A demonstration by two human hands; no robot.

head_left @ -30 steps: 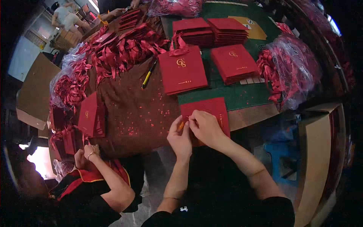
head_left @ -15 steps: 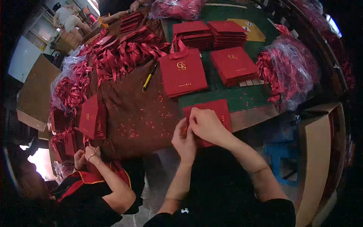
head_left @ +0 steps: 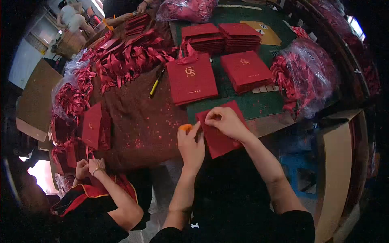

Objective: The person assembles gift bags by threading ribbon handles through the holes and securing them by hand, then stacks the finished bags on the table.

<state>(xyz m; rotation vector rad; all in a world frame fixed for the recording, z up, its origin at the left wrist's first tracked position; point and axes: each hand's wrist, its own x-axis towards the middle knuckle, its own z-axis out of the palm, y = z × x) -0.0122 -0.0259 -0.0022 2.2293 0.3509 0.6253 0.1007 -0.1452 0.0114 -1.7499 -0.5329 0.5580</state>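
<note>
One left grip (head_left: pixel 191 146) clasping orange object (head_left: pixel 185 127), right grip (head_left: pixel 228 122) pinched over bag (head_left: pixel 220 146), contents unclear

- Far left: a pale wall (head_left: pixel 26 62) and a red chair (head_left: pixel 94 18).
- Near left: a glaring white patch of light (head_left: pixel 42 176), perhaps a window or doorway.
- Far right: a slim bright light (head_left: pixel 356 28) amid darkness.
- Near right: a shadowed blue stool (head_left: pixel 298 160).
- Near centre: grey floor (head_left: pixel 173 182) below the brown-clothed table (head_left: pixel 121 152).
</note>
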